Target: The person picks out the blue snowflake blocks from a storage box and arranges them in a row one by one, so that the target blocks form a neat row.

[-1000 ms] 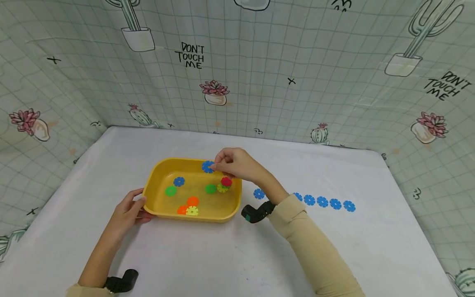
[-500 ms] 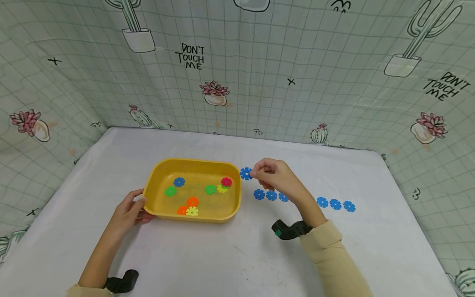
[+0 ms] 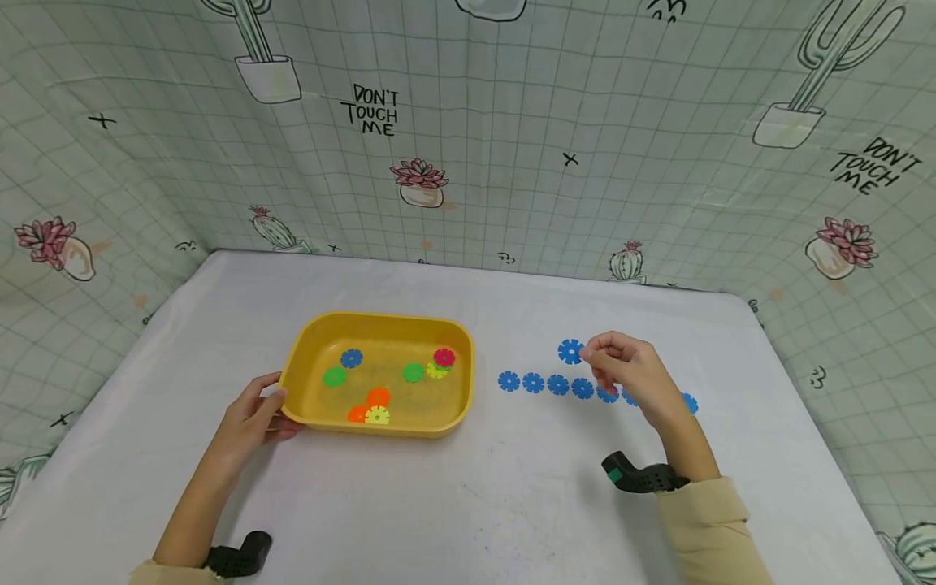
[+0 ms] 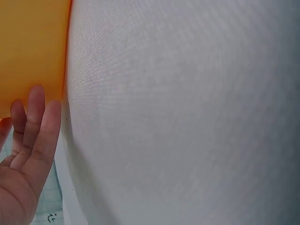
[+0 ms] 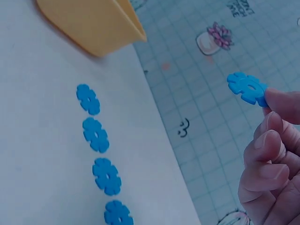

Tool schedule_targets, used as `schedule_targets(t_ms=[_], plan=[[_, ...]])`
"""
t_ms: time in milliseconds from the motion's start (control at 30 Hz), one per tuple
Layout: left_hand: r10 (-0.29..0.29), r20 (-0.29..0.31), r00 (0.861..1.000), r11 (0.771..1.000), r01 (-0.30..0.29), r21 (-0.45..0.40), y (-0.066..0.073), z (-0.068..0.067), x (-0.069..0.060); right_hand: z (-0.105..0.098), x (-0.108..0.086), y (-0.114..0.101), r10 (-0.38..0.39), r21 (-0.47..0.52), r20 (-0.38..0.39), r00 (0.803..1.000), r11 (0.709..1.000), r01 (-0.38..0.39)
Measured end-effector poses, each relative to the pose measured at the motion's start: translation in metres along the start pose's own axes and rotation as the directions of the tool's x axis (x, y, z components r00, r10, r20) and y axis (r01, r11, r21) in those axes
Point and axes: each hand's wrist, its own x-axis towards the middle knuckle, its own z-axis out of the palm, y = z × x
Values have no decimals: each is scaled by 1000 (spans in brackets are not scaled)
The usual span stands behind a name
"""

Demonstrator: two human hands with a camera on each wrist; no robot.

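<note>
My right hand (image 3: 634, 375) pinches a blue snowflake disc (image 3: 564, 353) by its edge, between thumb and fingers. The disc (image 5: 240, 84) has notches round its rim and a hole in its middle. It hangs above a row of matching blue snowflake discs (image 3: 529, 383) on the white tabletop; the hand partly covers the row's right part. At the left, my left hand (image 3: 252, 414) holds the end of a yellow tray (image 3: 310, 329), thumb at the rim. In the left wrist view its fingertips touch the tray's outer wall (image 4: 33, 51).
Inside the tray lie a blue disc (image 3: 347, 358), green discs (image 3: 335, 376), orange discs (image 3: 378, 396), yellow discs (image 3: 376, 416) and a red one (image 3: 444, 357). A patterned cloth (image 3: 504, 122) rises behind the table's far edge.
My right hand has carried the blue snowflake disc from above the tray rightward, to above the row. The left hand has stayed at the tray's left end.
</note>
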Motion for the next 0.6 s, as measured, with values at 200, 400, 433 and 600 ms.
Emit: schedule_targets(t_ms=[200,400,433,600], plan=[[4,0,1000,1000,-4,-4,1,0,0,-32,-6,39,27,-28,-92,995,999,-30],[7,-1,1000,1000,-7,-4,0,0,1,-74,4,124,78,-6,-235,969,997,-81],[7,-1,1000,1000,-7,-5,0,0,1,-79,3,132,87,9,-254,963,996,-88],[10,-1,1000,1000,-10,-8,0,-1,0,-97,-11,148,132,74,-308,942,991,-115]])
